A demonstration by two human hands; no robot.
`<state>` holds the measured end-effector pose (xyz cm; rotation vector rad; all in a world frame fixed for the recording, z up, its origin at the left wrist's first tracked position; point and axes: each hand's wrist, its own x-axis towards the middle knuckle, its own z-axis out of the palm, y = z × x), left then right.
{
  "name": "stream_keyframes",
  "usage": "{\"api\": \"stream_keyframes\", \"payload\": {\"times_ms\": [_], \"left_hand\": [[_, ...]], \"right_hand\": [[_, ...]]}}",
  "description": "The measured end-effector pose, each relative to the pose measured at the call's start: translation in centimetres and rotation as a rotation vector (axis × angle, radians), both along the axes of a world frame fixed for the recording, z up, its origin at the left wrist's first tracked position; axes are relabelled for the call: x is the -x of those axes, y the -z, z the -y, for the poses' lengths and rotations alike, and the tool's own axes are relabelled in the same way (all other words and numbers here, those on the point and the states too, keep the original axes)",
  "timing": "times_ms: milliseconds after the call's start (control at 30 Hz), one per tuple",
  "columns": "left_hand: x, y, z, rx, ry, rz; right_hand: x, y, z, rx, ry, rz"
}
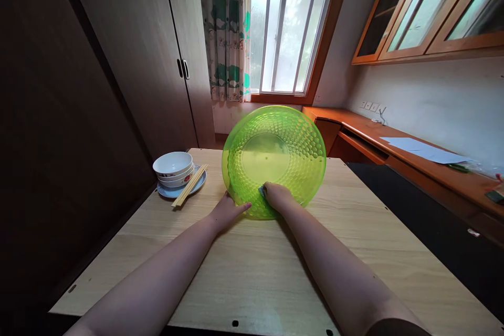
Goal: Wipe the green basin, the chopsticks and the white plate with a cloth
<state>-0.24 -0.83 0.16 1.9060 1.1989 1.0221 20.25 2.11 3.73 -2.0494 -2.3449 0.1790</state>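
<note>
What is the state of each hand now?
Left hand: holding the green basin by its rim.
Right hand: closed on what looks like a bluish cloth.

One table (252,273), one green basin (271,152), one plate (200,180) and three stacked bowls (173,166) are there. The chopsticks (191,185) are several, their exact number unclear. Also there are one left hand (227,214), one right hand (277,197) and one blue cloth (262,190).

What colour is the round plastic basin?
Translucent lime green; the round plastic basin shows best in the head view.
</note>
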Motion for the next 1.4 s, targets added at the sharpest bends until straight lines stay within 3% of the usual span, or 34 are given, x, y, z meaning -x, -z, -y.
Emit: {"api": "stream_keyframes", "payload": {"times_ms": [167, 433, 700, 933, 1200, 1400], "left_hand": [[-0.2, -0.5, 0.2, -0.042, -0.119, 0.039], [0.0, -0.7, 0.2, -0.024, -0.113, 0.036], [-0.2, -0.4, 0.0, -0.044, -0.129, 0.063], [-0.1, -0.6, 0.1, -0.058, -0.155, 0.022], [0.0, -0.3, 0.3, -0.046, -0.040, -0.062], [0.0, -0.2, 0.3, 0.069, 0.072, -0.081]], "right_hand": [[0.4, 0.0, 0.2, -0.005, -0.029, -0.012], [-1.2, -0.1, -0.6, 0.012, 0.128, 0.020], [-0.1, 0.0, 0.0, 0.007, 0.011, 0.002], [-0.8, 0.2, -0.5, -0.001, 0.097, 0.007], [-0.9, 0.4, -0.6, -0.018, 0.094, 0.010], [0.0, 0.6, -0.1, -0.036, -0.033, -0.015]]}}
